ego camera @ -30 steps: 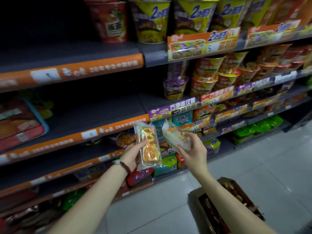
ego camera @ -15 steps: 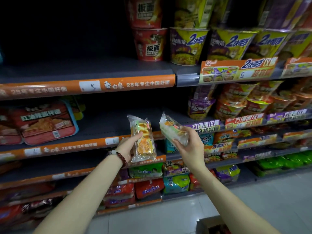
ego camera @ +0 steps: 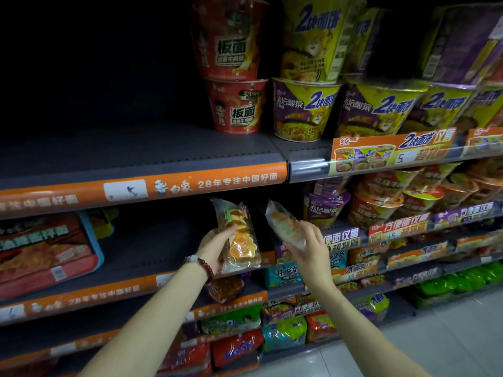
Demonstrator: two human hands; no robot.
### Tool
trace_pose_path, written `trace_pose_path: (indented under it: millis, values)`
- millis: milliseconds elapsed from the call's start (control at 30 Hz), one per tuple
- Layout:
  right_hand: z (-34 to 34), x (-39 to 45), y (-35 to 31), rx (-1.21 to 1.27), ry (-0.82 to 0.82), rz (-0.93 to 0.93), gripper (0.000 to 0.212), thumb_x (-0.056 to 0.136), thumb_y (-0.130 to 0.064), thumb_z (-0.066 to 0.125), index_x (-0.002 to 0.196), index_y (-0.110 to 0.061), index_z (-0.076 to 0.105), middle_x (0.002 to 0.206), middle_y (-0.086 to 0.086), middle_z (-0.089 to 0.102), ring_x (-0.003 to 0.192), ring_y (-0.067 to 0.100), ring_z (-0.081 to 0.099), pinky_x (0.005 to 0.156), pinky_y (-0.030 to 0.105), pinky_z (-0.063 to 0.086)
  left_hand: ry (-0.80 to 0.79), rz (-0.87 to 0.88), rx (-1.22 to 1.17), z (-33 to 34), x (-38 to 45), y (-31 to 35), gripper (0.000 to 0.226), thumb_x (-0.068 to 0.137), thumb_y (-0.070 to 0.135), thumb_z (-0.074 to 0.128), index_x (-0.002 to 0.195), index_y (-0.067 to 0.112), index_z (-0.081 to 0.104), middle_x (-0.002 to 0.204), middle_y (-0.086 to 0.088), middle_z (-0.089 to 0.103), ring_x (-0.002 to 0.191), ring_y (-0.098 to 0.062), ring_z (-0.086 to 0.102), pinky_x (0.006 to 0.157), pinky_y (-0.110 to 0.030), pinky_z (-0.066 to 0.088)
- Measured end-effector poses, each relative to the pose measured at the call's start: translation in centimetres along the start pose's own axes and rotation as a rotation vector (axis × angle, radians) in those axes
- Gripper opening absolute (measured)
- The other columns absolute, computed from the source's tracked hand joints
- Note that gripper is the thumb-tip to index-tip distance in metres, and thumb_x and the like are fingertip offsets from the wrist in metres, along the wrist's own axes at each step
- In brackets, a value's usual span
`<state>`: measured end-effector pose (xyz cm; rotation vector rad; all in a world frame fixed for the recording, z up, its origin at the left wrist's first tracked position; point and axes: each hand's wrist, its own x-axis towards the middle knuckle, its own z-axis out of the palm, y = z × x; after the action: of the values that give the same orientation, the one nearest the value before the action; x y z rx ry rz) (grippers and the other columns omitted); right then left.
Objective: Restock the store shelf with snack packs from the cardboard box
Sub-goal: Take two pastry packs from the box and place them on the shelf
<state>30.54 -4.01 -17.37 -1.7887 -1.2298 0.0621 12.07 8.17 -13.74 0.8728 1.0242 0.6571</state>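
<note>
My left hand (ego camera: 215, 247) grips a clear snack pack (ego camera: 239, 238) with orange and green contents, held upright in front of the second shelf (ego camera: 147, 284). My right hand (ego camera: 307, 247) holds a second clear snack pack (ego camera: 281, 224), tilted, just to the right of the first. Both packs hang at the mouth of the dark gap under the orange-edged upper shelf (ego camera: 141, 186). A bead bracelet circles my left wrist. The cardboard box is out of view.
Red and yellow-purple noodle cups (ego camera: 304, 110) stand on the upper shelf to the right. Flat red noodle packs (ego camera: 46, 254) lie on the second shelf at left. More cups and bagged noodles (ego camera: 283, 333) fill the right and lower shelves. Pale floor tiles (ego camera: 435, 344) show at bottom right.
The view has tilted up and closer to the shelves, and the cardboard box has dropped out of sight. Both hands have risen with their packs toward the second shelf.
</note>
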Motion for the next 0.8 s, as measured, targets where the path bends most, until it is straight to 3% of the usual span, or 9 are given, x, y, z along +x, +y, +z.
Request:
trace_pose_path:
  millis: [100,167,233,333,433,567,667,800]
  values:
    - [0.8,-0.4,0.3,0.093,-0.011,0.069,0.046,0.090,-0.027,0.064,0.133,-0.020,0.049,0.133,-0.004,0.046,0.118,0.003,0.045,0.093,0.013,0.041,-0.003,-0.022,0.027,-0.6,1.0,-0.3,0.043,0.081,0.034,0.071,0.115,0.013,0.056,0.098,-0.002,0.066,0.085,-0.015,0.061,0.060,-0.027,0.044]
    - [1.0,-0.4,0.3,0.152,-0.050,0.098,0.045,0.094,-0.042,0.055,0.135,-0.026,0.046,0.134,-0.007,0.045,0.122,0.002,0.044,0.091,0.009,0.037,-0.002,-0.036,0.025,-0.8,1.0,-0.3,0.037,0.083,0.033,0.069,0.111,0.013,0.056,0.093,0.000,0.065,0.080,-0.013,0.059,0.058,-0.027,0.043]
    - [1.0,-0.2,0.2,0.210,-0.067,0.102,0.048,0.094,-0.053,0.039,0.134,-0.028,0.048,0.134,-0.010,0.048,0.123,0.000,0.044,0.096,0.011,0.038,0.006,-0.045,0.022,-0.9,1.2,-0.4,0.037,0.083,0.034,0.069,0.111,0.015,0.056,0.092,0.001,0.064,0.080,-0.012,0.058,0.057,-0.027,0.041]
    - [0.9,0.4,0.0,0.323,-0.072,0.169,0.045,0.101,-0.046,0.030,0.137,-0.026,0.049,0.136,-0.013,0.052,0.125,-0.002,0.045,0.106,0.025,0.038,0.018,-0.032,0.018,-0.9,1.3,-0.3,0.038,0.082,0.035,0.069,0.112,0.016,0.055,0.094,0.001,0.064,0.081,-0.012,0.058,0.058,-0.026,0.040]
    - [0.9,1.3,0.0,0.427,-0.091,0.257,0.042,0.103,-0.041,0.030,0.141,-0.029,0.045,0.139,-0.012,0.051,0.128,0.004,0.045,0.106,0.029,0.038,0.034,-0.031,0.034,-0.7,1.3,-0.2,0.043,0.080,0.037,0.071,0.115,0.016,0.056,0.103,-0.002,0.066,0.087,-0.014,0.060,0.060,-0.026,0.041]
    - [0.9,2.9,-0.4,0.356,-0.111,0.258,0.031,0.102,-0.034,0.042,0.126,-0.023,0.057,0.120,-0.008,0.061,0.118,0.013,0.056,0.097,0.034,0.047,0.054,-0.024,0.041,-0.5,1.7,-0.3,0.051,0.076,0.040,0.074,0.118,0.016,0.057,0.108,-0.004,0.068,0.094,-0.017,0.062,0.062,-0.028,0.043]
    - [1.1,4.1,-0.9,0.282,-0.226,0.247,0.044,0.093,-0.039,0.058,0.132,-0.018,0.056,0.126,-0.006,0.054,0.119,0.011,0.050,0.102,0.033,0.042,0.079,-0.002,0.052,-0.4,1.5,-0.1,0.044,0.081,0.037,0.070,0.116,0.016,0.054,0.097,0.002,0.064,0.082,-0.010,0.057,0.061,-0.027,0.042]
    - [2.3,4.9,-0.9,0.145,-0.388,0.216,0.045,0.090,-0.048,0.059,0.124,-0.019,0.064,0.136,0.001,0.052,0.125,0.020,0.049,0.102,0.031,0.038,0.132,0.038,0.064,-0.3,1.9,0.1,0.042,0.083,0.035,0.068,0.117,0.015,0.052,0.089,0.007,0.058,0.076,-0.009,0.052,0.078,-0.028,0.038]
